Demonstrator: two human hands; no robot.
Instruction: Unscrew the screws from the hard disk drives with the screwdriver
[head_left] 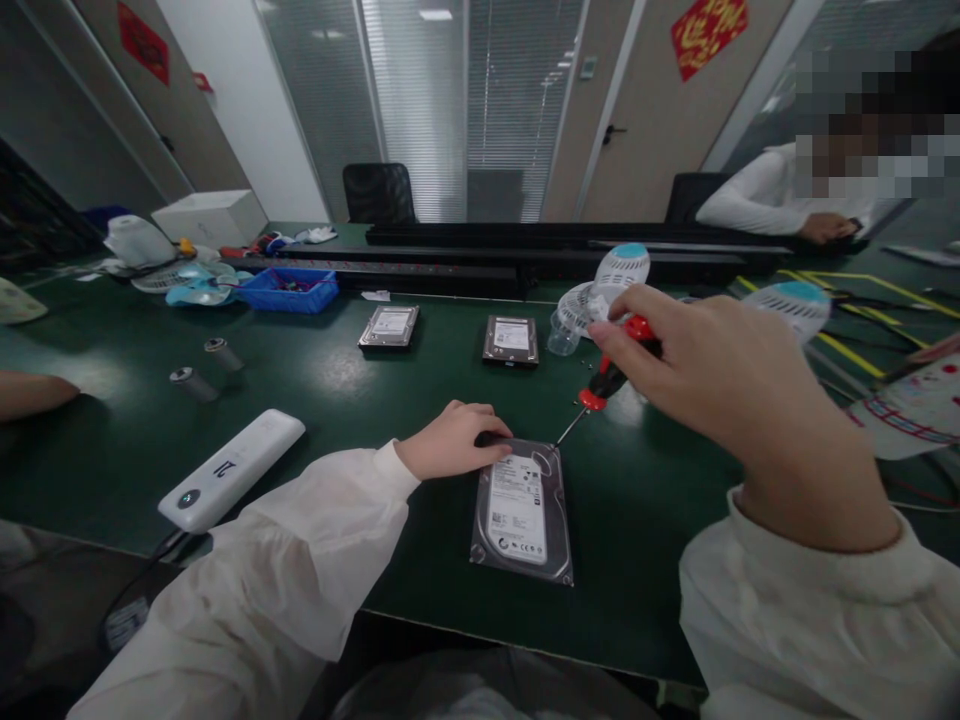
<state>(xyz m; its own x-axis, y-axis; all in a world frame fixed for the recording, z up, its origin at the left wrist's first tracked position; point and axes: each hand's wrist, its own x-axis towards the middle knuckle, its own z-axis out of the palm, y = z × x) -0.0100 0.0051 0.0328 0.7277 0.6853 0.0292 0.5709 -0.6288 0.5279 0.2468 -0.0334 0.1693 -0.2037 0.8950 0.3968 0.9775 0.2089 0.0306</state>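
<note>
- the right hand (720, 390) is closed around a red screwdriver (611, 375), its tip set at the hard drive's (523, 510) far right corner.
- the left hand (454, 440) is laid, loosely curled, on the drive's far left corner, nothing clasped.
- the drive is laid flat on the green desk (337, 400), near its front edge.

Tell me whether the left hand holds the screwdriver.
No: the right hand grips the screwdriver; the left hand rests on the hard drive.
</note>
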